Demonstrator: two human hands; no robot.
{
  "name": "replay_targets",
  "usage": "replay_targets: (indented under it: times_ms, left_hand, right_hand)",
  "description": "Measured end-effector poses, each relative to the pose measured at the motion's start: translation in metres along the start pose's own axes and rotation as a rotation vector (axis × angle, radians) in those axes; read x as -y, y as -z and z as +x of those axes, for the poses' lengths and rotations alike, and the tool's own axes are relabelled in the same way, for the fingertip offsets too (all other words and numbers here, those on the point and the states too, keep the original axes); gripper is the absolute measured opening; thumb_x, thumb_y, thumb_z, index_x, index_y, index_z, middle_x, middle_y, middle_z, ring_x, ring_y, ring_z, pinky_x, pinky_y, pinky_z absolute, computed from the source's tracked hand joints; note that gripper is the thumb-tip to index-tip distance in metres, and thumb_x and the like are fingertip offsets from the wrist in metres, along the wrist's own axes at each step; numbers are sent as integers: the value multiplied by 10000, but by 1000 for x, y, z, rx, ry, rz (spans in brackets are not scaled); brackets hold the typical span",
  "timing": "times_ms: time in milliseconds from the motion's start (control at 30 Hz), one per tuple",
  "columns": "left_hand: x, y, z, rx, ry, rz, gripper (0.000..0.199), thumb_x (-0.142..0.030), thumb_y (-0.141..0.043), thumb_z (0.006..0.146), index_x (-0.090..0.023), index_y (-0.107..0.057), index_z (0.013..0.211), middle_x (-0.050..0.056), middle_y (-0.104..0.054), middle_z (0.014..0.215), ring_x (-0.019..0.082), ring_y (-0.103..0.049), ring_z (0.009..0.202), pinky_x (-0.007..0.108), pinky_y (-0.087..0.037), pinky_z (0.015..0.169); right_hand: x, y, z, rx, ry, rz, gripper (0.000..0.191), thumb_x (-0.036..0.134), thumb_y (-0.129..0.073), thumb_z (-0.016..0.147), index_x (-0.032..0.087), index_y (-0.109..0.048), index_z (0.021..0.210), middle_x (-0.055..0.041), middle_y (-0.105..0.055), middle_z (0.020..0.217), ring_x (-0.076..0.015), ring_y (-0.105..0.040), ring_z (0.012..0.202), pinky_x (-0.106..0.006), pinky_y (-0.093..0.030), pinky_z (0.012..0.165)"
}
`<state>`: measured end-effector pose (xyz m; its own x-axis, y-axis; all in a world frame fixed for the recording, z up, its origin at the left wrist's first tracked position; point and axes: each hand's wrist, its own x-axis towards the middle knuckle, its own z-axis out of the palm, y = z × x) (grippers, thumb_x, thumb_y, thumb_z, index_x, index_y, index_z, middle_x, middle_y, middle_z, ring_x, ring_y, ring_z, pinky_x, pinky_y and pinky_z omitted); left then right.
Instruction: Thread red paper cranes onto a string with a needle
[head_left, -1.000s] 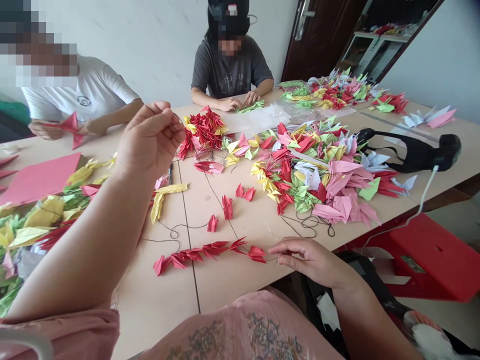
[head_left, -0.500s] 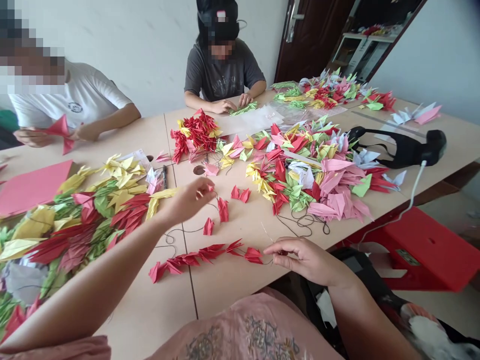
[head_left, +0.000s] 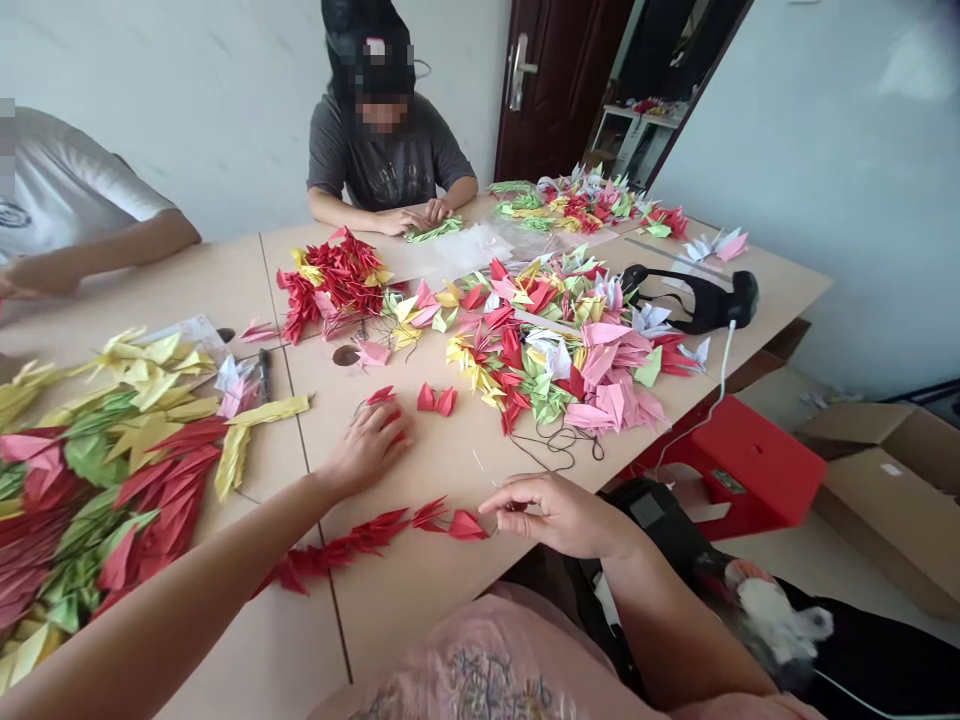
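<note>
My left hand (head_left: 367,445) is palm down on the table, its curled fingers closed over a red folded paper crane (head_left: 400,437). Another red crane lies just past the fingertips, and the thumb is hidden. A pair of red cranes (head_left: 436,399) sits to the right of that hand. My right hand (head_left: 555,510) is nearer to me, pinching a thin needle (head_left: 478,462) that points up and away. By its fingertips ends a row of red paper cranes (head_left: 379,530), which runs left behind my left forearm.
Heaps of coloured paper cranes lie at left (head_left: 150,440) and right (head_left: 555,350), with dark thread (head_left: 555,445) by the right one. A black strapped device (head_left: 697,300) with a white cable is at the table's right. Two people sit across. A red stool (head_left: 757,460) stands beside the table.
My left hand has come down from above the table onto the red cranes. My right hand keeps its pinch on the needle. The view has swung to the right.
</note>
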<state>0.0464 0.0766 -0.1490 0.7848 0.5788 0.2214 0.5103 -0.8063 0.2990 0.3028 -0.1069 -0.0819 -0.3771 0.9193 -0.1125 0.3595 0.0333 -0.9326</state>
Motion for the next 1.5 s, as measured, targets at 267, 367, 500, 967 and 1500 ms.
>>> replay_targets:
  times_ms: [267, 367, 500, 967, 1500]
  left_hand:
    - [-50, 29, -4, -39, 12, -68, 404, -415, -460, 948, -178, -552, 1262, 190, -541, 1317, 365, -467, 1264, 591, -370, 1049]
    - [-94, 34, -14, 155, -143, -405, 637, -503, -614, 851, -207, -413, 1379, 147, -541, 1343, 276, -512, 1224, 414, -457, 1013]
    - [-126, 31, -22, 342, 39, -896, 280, -388, -670, 811, -185, -606, 994, 105, -625, 1053, 256, -563, 1005, 401, -474, 897]
    - [-97, 65, -48, 487, 405, -1254, 416, -579, -544, 858, -164, -575, 863, -46, -493, 675, 55, -394, 498, 193, -343, 472]
    - [-67, 94, -61, 160, 566, -1454, 359, -513, -599, 819, -172, -506, 754, -69, -412, 599, 33, -269, 434, 182, -212, 419]
  right_hand:
    - [10, -3, 2, -170, 99, 240, 230, 293, -603, 927, 206, -705, 1113, -48, -661, 930, -126, -630, 839, -225, -505, 740]
    - [20, -8, 8, -141, 253, 308, 229, 246, -611, 922, 247, -697, 1134, -25, -644, 888, -114, -611, 824, -231, -496, 748]
    - [32, -14, 16, -56, 397, 445, 269, 232, -616, 916, 283, -680, 1173, -15, -625, 859, -121, -612, 818, -270, -499, 779]
    - [1, -16, 36, -457, -115, 785, 338, 462, -838, 659, 253, -776, 917, 1, -647, 732, -102, -583, 683, -230, -483, 683]
    - [-34, -39, 56, -568, -275, 198, 453, 539, -670, 744, 143, -727, 956, -82, -693, 783, -206, -630, 698, -358, -511, 687]
